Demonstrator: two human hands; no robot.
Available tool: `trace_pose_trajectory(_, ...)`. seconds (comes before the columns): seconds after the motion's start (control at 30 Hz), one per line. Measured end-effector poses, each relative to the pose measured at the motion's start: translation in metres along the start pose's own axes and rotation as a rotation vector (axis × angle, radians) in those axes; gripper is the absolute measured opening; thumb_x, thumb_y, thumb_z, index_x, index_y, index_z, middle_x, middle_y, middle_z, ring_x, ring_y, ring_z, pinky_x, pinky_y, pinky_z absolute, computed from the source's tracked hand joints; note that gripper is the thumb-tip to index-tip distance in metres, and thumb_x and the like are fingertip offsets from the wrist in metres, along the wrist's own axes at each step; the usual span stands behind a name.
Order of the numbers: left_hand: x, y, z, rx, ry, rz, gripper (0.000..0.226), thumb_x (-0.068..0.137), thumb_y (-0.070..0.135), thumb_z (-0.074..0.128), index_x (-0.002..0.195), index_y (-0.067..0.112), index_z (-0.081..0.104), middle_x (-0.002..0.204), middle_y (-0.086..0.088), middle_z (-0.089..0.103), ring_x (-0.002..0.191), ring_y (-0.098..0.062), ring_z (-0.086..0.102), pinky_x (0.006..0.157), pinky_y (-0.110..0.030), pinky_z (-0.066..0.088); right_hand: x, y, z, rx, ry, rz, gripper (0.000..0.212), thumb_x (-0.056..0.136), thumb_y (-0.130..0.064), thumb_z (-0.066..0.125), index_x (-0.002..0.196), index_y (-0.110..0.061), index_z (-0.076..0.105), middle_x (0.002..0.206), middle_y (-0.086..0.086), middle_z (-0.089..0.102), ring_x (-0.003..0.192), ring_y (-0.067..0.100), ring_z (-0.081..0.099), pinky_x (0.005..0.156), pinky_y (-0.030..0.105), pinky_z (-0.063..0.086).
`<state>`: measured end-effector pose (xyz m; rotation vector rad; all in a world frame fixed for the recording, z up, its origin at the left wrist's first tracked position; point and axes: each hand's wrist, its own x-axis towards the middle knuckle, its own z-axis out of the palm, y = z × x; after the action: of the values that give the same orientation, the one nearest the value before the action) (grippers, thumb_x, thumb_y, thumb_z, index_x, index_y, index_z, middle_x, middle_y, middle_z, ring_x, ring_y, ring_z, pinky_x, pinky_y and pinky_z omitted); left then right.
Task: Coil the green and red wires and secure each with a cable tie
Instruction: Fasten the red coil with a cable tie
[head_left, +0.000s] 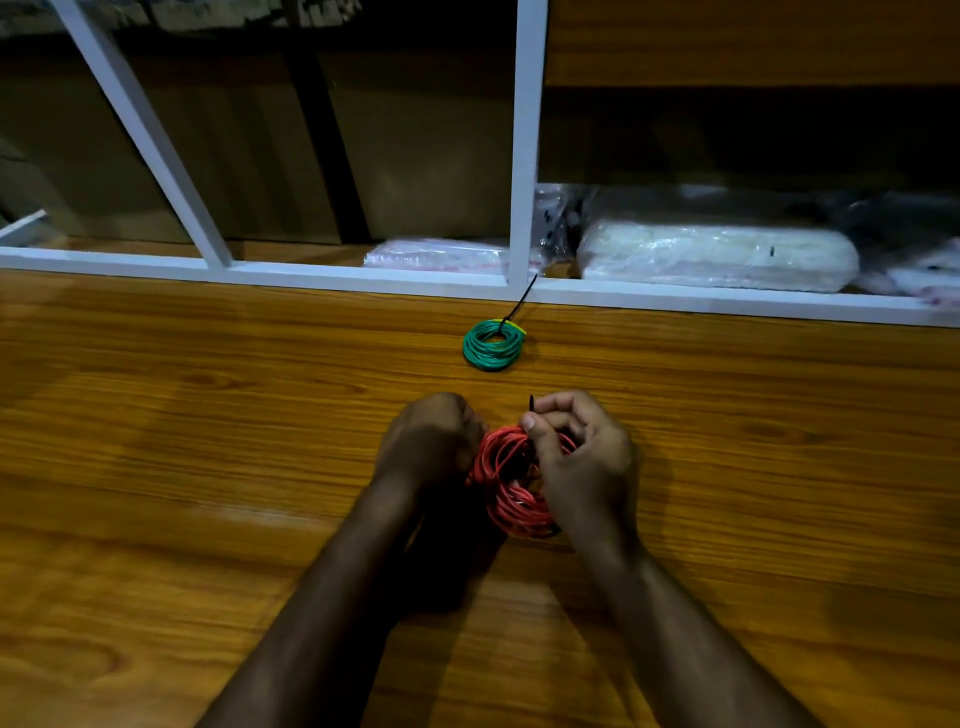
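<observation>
Over the wooden surface (208, 415), the left hand (428, 441) is steadying the red coil (506, 478) while the right hand (576, 452) is pinching the cable tie (532, 402) to bind it.

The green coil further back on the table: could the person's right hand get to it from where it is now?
Probably yes. The green coil lies alone on bare table beyond the hands, nothing between. But the right hand is pinching a black cable tie at the red coil, so it would have to let go.
</observation>
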<state>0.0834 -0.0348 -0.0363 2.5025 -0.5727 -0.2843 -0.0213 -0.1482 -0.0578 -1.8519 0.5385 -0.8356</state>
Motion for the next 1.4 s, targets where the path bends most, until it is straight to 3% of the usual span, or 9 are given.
trace_pose_trajectory(0.1,-0.001,0.001,0.005,0.008,0.060,0.107,0.023,0.097,0.028,0.052,0.092,0.009,0.064,0.095,-0.011,0.069,0.090,-0.028,0.063,0.075,-0.037,0.048,0.000,-0.001,-0.001,0.018,-0.008,0.018,0.010,0.087,-0.019,0.073,0.089,-0.026,0.067,0.074,-0.014,0.071,0.075,-0.001,0.068,0.063,0.019,0.052)
trace_pose_trajectory(0.23,0.004,0.009,0.007,-0.066,0.181,0.178,0.019,0.100,0.024,0.047,0.092,0.009,0.057,0.092,-0.013,0.069,0.088,-0.031,0.062,0.072,-0.032,0.039,0.000,-0.004,-0.002,0.058,-0.034,0.034,0.009,0.085,-0.020,0.074,0.087,-0.027,0.068,0.075,-0.012,0.072,0.076,0.001,0.069,0.064,0.023,0.054)
trace_pose_trajectory(0.4,0.007,0.024,0.011,-0.423,0.262,0.181,0.013,0.094,0.016,0.059,0.083,0.023,0.057,0.071,0.008,0.066,0.060,0.005,0.059,0.055,-0.013,0.042,-0.001,-0.005,-0.001,0.063,-0.005,0.052,0.009,0.082,-0.021,0.077,0.084,-0.027,0.071,0.074,-0.014,0.073,0.074,-0.001,0.069,0.065,0.027,0.058)
trace_pose_trajectory(0.5,0.000,0.022,0.023,-0.648,0.214,0.291,0.007,0.089,0.019,0.063,0.089,0.025,0.061,0.068,0.007,0.066,0.062,-0.003,0.061,0.058,-0.022,0.048,0.000,-0.005,0.000,0.039,0.026,0.046,0.015,0.082,-0.021,0.079,0.087,-0.026,0.066,0.071,-0.015,0.073,0.069,-0.004,0.068,0.060,0.020,0.054)
trace_pose_trajectory(0.73,-0.002,0.011,0.028,-0.737,0.105,0.371,0.016,0.086,0.015,0.061,0.091,0.029,0.067,0.081,0.003,0.070,0.076,-0.011,0.064,0.069,-0.027,0.048,0.002,-0.002,0.003,0.003,0.068,0.019,0.006,0.081,-0.021,0.079,0.080,-0.023,0.072,0.071,-0.014,0.072,0.070,-0.002,0.069,0.063,0.032,0.059)
trace_pose_trajectory(0.93,-0.009,0.011,0.025,-0.946,0.018,0.297,0.015,0.083,0.005,0.061,0.092,0.013,0.068,0.085,-0.005,0.072,0.082,-0.015,0.066,0.075,-0.028,0.052,0.003,0.002,0.005,0.014,0.062,0.052,0.005,0.082,-0.024,0.078,0.082,-0.026,0.073,0.074,-0.014,0.073,0.073,-0.001,0.070,0.066,0.036,0.061)
trace_pose_trajectory(1.13,-0.004,0.009,0.015,-1.110,-0.130,0.208,0.038,0.079,-0.010,0.068,0.112,0.008,0.061,0.086,-0.009,0.074,0.082,-0.015,0.069,0.076,-0.027,0.055,0.002,-0.002,0.000,0.060,0.047,0.095,0.008,0.083,-0.018,0.078,0.085,-0.025,0.073,0.074,-0.014,0.072,0.071,-0.004,0.069,0.061,0.019,0.056)
trace_pose_trajectory(1.23,-0.004,0.009,0.015,-1.070,-0.104,0.199,0.038,0.077,-0.012,0.070,0.107,0.011,0.060,0.082,-0.007,0.074,0.078,-0.014,0.069,0.074,-0.026,0.056,0.003,-0.003,0.000,0.056,0.034,0.112,0.009,0.083,-0.020,0.078,0.086,-0.026,0.073,0.074,-0.015,0.072,0.072,-0.006,0.068,0.058,0.012,0.052)
trace_pose_trajectory(1.4,-0.005,0.015,0.025,-1.045,0.079,0.121,0.028,0.078,-0.006,0.073,0.093,0.012,0.057,0.075,-0.006,0.070,0.070,-0.014,0.066,0.071,-0.030,0.053,0.004,-0.004,0.000,0.088,0.046,0.128,0.009,0.082,-0.020,0.078,0.083,-0.028,0.073,0.074,-0.012,0.073,0.072,-0.002,0.070,0.065,0.027,0.060)
